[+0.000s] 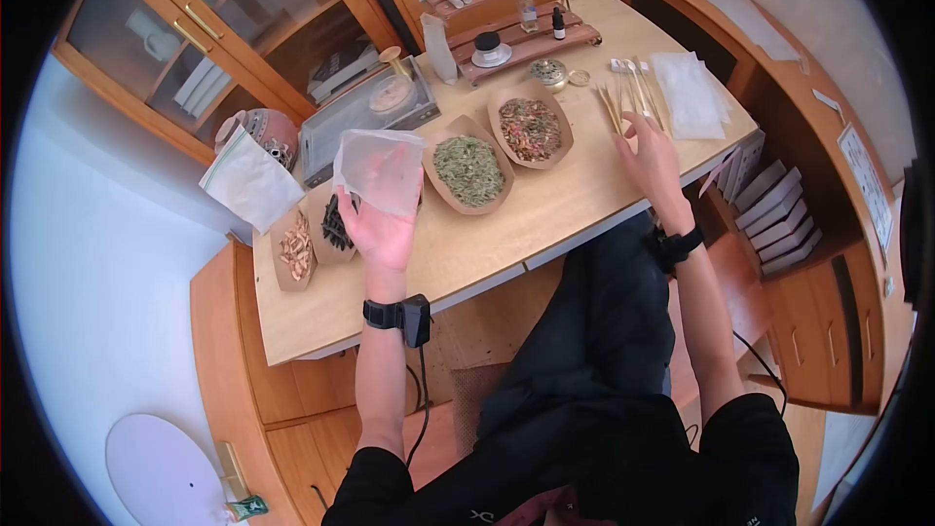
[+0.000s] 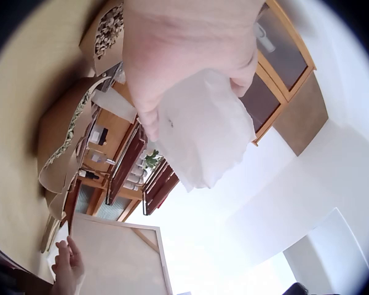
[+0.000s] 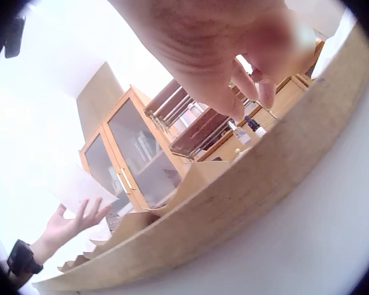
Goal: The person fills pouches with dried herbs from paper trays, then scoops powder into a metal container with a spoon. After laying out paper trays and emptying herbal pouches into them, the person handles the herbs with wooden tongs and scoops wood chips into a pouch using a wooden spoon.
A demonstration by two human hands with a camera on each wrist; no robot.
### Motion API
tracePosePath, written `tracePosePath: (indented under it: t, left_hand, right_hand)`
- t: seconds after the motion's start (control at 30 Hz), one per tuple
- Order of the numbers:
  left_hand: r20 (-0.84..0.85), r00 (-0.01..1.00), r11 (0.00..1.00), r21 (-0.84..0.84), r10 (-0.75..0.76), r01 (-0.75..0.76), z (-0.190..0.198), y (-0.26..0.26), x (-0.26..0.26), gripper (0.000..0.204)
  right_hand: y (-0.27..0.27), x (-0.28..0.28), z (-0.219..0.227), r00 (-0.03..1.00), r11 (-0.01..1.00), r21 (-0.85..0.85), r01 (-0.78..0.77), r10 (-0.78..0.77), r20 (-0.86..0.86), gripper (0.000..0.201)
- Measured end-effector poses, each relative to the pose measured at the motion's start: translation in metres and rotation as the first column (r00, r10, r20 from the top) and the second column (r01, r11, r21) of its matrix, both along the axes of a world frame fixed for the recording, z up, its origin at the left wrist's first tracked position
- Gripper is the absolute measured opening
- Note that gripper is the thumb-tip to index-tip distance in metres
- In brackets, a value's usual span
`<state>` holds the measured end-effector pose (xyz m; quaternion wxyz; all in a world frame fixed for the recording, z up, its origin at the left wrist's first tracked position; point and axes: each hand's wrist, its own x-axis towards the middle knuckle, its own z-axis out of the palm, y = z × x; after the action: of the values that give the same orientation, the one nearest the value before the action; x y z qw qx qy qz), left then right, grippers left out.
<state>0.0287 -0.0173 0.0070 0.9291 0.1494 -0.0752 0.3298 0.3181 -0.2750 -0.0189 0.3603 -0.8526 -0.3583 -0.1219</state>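
A translucent white pouch (image 1: pixel 380 170) stands up from my left hand (image 1: pixel 382 229), which holds it by its lower part, palm facing up, above the front of the table. In the left wrist view, fingers flank both sides of the pouch (image 2: pixel 203 132). My right hand (image 1: pixel 651 161) is over the right part of the table, loosely bent, fingertips right by several thin wooden sticks (image 1: pixel 610 109). White-ended slim tools (image 1: pixel 643 88) lie just beyond. Paper trays hold green dried herbs (image 1: pixel 469 171), reddish mixed petals (image 1: pixel 530 130), dark pieces (image 1: pixel 336 224) and pale chips (image 1: pixel 295 248).
Flat white pouches (image 1: pixel 690 93) lie at the right end. Behind the trays are a grey tray (image 1: pixel 321 141), a tiered wooden rack (image 1: pixel 531 39) with small bottles, and a round metal tin (image 1: pixel 547 73). A clay pot (image 1: pixel 268 136) and a white bag (image 1: pixel 251 180) stand far left.
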Motion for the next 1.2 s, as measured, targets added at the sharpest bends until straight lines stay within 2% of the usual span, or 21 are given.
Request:
tracePosePath:
  t: [0.03, 0.07, 0.13, 0.17, 0.23, 0.33, 0.47, 0.53, 0.67, 0.77, 0.83, 0.93, 1.07, 1.13, 1.2]
  left_hand:
    - [-0.011, 1.000, 1.000, -0.009, -0.009, 0.009, -0.001, -0.003, 0.003, 0.070]
    - [-0.013, 1.000, 1.000, -0.008, -0.014, 0.014, -0.002, -0.006, 0.006, 0.070]
    - [-0.080, 0.997, 0.997, 0.077, -0.008, 0.014, 0.000, -0.015, 0.014, 0.069]
    - [-0.082, 0.997, 0.997, 0.077, -0.014, 0.020, -0.002, -0.019, 0.018, 0.069]
    - [-0.080, 0.996, 0.997, 0.067, -0.033, 0.039, -0.002, -0.023, 0.022, 0.069]
    - [-0.012, 1.000, 0.997, 0.069, 0.017, -0.017, 0.001, -0.022, 0.026, 0.069]
    - [0.035, 0.998, 0.996, 0.068, 0.056, -0.059, 0.012, 0.010, 0.021, 0.070]
    - [0.021, 0.989, 0.984, 0.097, 0.148, -0.149, 0.017, 0.028, 0.016, 0.067]
    - [0.054, 0.992, 0.993, 0.002, 0.118, -0.118, 0.013, 0.065, 0.016, 0.066]
    - [0.085, 0.984, 0.984, 0.076, 0.157, -0.163, 0.011, 0.078, 0.029, 0.069]
    - [0.076, 0.985, 0.978, 0.126, 0.157, -0.166, 0.009, 0.085, 0.039, 0.072]
    - [0.077, 0.990, 0.989, 0.080, 0.116, -0.122, 0.003, 0.089, 0.049, 0.073]
    - [0.073, 0.993, 0.994, 0.057, 0.090, -0.094, -0.003, 0.082, 0.048, 0.075]
    - [0.072, 0.993, 0.994, 0.042, 0.094, -0.097, -0.008, 0.081, 0.049, 0.074]
    - [0.049, 0.996, 0.996, 0.053, 0.075, -0.078, -0.012, 0.080, 0.050, 0.072]
  right_hand:
    - [0.002, -0.005, 0.002, 0.999, 0.996, 0.086, -0.039, 0.041, -0.023, 0.035]
    - [0.005, -0.011, 0.003, 0.999, 0.996, 0.087, -0.033, 0.036, -0.026, 0.035]
    - [0.013, -0.031, 0.012, 0.983, 0.970, 0.187, -0.154, 0.169, -0.065, 0.032]
    - [0.018, -0.040, 0.014, 0.984, 0.971, 0.187, -0.148, 0.163, -0.067, 0.032]
    - [0.029, -0.054, 0.019, 0.957, 0.934, 0.253, -0.252, 0.280, -0.080, 0.032]
    - [0.042, -0.068, 0.012, 0.937, 0.906, 0.278, -0.320, 0.345, -0.048, 0.032]
    - [0.046, -0.090, 0.005, 0.906, 0.881, 0.277, -0.383, 0.417, -0.074, 0.031]
    - [0.044, -0.100, 0.004, 0.890, 0.882, 0.211, -0.421, 0.447, -0.094, 0.030]
    - [0.045, -0.112, 0.000, 0.874, 0.864, 0.199, -0.462, 0.482, -0.064, 0.031]
    - [0.046, -0.115, -0.005, 0.874, 0.876, 0.165, -0.453, 0.474, -0.112, 0.031]
    - [0.046, -0.116, -0.006, 0.871, 0.870, 0.092, -0.484, 0.490, -0.047, 0.032]
    - [0.043, -0.125, 0.007, 0.864, 0.871, 0.063, -0.487, 0.491, -0.115, 0.033]
    - [0.047, -0.128, 0.003, 0.853, 0.860, 0.016, -0.510, 0.508, -0.119, 0.036]
    - [0.052, -0.131, 0.002, 0.873, 0.881, 0.011, -0.472, 0.469, -0.131, 0.041]
    - [0.058, -0.134, -0.006, 0.882, 0.883, -0.026, -0.468, 0.465, -0.071, 0.044]
